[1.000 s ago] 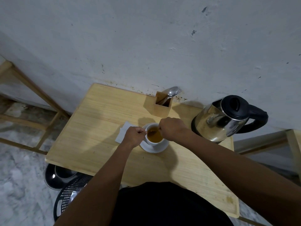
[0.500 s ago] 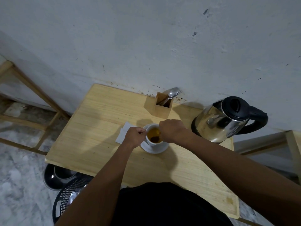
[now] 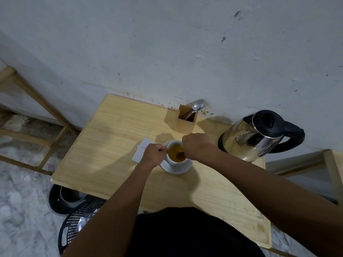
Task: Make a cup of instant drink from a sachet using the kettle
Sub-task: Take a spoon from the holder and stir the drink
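The cup [image 3: 176,152] sits on its saucer [image 3: 178,166] near the middle of the tabletop [image 3: 104,149], filled with amber drink. A spoon [image 3: 180,155] dips into the liquid at the right side. The right hand [image 3: 197,146] is curled above the rim, its fingers closed on what seems to be the spoon's handle, though the grip itself is hidden. The left hand [image 3: 153,154] pinches the cup's handle, fingers together, steadying it.

Stirring is the step in hand. It goes best with small, slow circles kept low in the cup, the left hand holding firm so the cup does not skate on the saucer. The drink is close to the rim, so quick strokes could slop over.

A white sachet [image 3: 141,150] lies just beside the left hand; the kettle [image 3: 254,138] stands to the right.
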The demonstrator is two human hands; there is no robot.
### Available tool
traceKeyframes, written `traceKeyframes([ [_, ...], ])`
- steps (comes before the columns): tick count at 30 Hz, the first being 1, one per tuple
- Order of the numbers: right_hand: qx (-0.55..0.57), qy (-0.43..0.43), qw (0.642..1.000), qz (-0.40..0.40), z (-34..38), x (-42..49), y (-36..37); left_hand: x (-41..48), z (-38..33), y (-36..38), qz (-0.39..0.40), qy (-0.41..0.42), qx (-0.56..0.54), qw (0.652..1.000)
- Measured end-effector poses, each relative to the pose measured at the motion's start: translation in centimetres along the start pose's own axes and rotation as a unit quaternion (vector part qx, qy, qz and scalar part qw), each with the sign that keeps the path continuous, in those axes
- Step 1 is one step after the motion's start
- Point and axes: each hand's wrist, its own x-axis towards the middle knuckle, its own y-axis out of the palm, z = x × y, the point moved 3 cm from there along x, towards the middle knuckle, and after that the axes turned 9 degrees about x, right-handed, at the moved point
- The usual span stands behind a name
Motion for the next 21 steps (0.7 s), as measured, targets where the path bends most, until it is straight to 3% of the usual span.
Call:
traceKeyframes([
  [4, 0.03, -0.009, 0.999, -0.019, 0.6, 0.3, 0.4, 0.0, 0.1, 0.0, 0.003, 0.0, -0.002, 1.0],
  [8, -0.012, -0.008, 0.998, -0.066, 0.4, 0.2, 0.5, -0.1, 0.1, -0.1, 0.001, 0.004, 0.005, 1.0],
  [14, -0.013, 0.013, 0.999, -0.044, -0.5, -0.5, 0.9, -0.2, -0.1, -0.2, -0.005, 0.0, 0.006, 1.0],
  [21, 0.14, 0.031, 0.988, -0.061, -2.3, -1.4, 4.2, -0.3, 0.0, -0.3, -0.004, -0.007, -0.002, 1.0],
])
